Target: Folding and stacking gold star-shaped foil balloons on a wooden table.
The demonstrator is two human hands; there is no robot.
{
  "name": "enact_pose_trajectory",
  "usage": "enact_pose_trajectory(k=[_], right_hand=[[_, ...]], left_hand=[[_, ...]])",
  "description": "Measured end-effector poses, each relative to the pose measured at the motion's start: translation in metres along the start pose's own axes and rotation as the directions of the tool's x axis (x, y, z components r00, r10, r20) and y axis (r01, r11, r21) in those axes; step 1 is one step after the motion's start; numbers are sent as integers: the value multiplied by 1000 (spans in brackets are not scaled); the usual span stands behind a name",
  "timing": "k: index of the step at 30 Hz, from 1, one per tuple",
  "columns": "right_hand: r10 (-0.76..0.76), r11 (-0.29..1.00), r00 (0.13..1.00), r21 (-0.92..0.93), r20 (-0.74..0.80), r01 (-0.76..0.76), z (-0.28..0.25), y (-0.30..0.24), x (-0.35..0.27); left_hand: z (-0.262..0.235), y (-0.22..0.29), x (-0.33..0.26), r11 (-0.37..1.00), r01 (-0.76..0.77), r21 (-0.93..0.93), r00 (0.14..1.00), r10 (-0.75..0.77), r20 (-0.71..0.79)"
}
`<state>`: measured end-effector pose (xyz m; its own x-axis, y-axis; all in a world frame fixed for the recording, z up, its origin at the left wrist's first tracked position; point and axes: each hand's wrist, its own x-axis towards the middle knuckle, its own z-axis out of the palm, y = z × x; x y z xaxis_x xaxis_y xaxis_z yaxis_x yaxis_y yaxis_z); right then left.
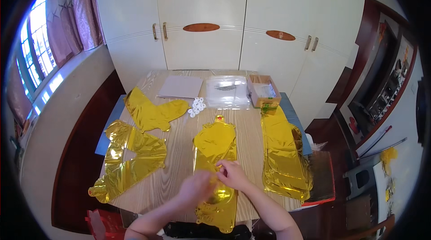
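Observation:
A flat gold foil balloon (215, 143) lies lengthwise on the wooden table (179, 172) in front of me, its near end hanging over the front edge. My left hand (196, 187) rests on its lower middle, blurred, fingers curled onto the foil. My right hand (232, 175) pinches the foil just beside it, near the balloon's right edge. Both forearms come in from the lower edge.
More gold foil balloons lie around: two at the left (130, 159) (152, 112), a stack at the right (285, 154). Small white round pieces (196, 106), a grey sheet (181, 86), clear plastic bags (226, 91) and an open cardboard box (264, 91) sit at the back. White cupboards (233, 20) stand behind.

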<state>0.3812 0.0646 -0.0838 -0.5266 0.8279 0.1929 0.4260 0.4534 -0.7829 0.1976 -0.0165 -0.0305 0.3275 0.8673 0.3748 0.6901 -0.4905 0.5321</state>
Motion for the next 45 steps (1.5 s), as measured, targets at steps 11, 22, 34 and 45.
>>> enact_pose_trajectory(k=[11, 22, 34, 45], right_hand=[[-152, 929, 986, -328, 75, 168, -1, -8, -3], [-112, 904, 990, -406, 81, 135, 1, -4, -4], [-190, 902, 980, -382, 66, 201, 2, -3, -4], [-382, 803, 916, -536, -124, 262, -9, -21, -8]], left_hand=[[-6, -110, 32, 989, 43, 144, 936, -91, 341], [5, -117, 44, 974, 5, 227, 935, -85, 345], [9, -128, 52, 924, -94, 370, 934, -47, 354], [11, -125, 48, 903, -108, 416, 934, -51, 353]])
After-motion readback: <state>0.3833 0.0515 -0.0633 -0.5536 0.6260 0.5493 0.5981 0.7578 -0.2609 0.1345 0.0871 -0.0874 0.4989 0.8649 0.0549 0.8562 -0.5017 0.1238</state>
